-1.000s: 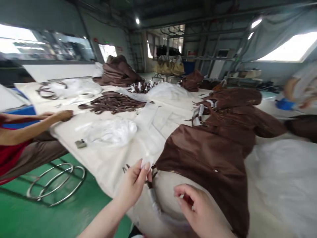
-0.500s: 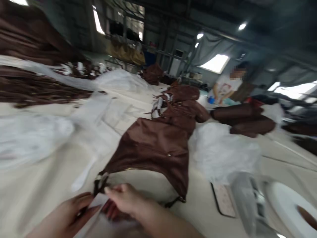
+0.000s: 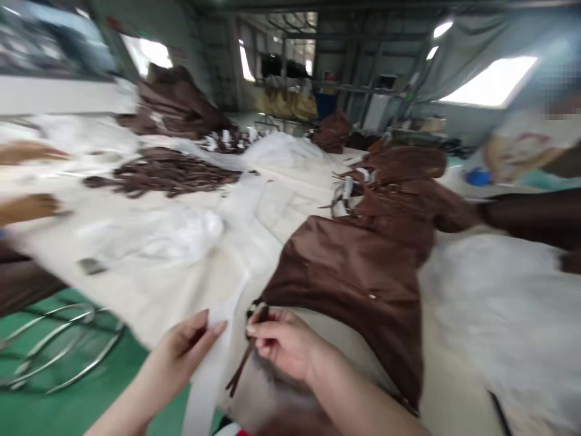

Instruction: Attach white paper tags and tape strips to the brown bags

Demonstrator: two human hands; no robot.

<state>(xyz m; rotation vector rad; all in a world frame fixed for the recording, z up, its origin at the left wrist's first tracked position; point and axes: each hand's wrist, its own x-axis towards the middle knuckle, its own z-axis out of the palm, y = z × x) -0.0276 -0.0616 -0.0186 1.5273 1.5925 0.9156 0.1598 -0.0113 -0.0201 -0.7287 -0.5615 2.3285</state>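
A brown leather-like bag (image 3: 349, 260) lies flat on the white-covered table, its curved opening towards me. My right hand (image 3: 290, 345) pinches a dark brown strap (image 3: 240, 372) at the bag's near left corner, and the strap's split tail hangs below the fingers. To the left, my left hand (image 3: 186, 348) has a long white strip (image 3: 206, 381) between thumb and fingers. The strip runs down past the table edge, a short gap from the strap. Part of the strap's fitting is hidden by my right fingers.
More brown bags (image 3: 403, 175) are stacked behind this one. Crumpled white wrapping (image 3: 494, 303) lies right, with a heap of brown straps (image 3: 167, 172) at left. A co-worker (image 3: 517, 145) is at right; another person's hands (image 3: 27, 209) show at left. A metal-framed stool (image 3: 59, 345) stands below.
My view has swung to the left. My hands, close together before at the strap and white strip, are now apart, and the strap's tail hangs in sight.
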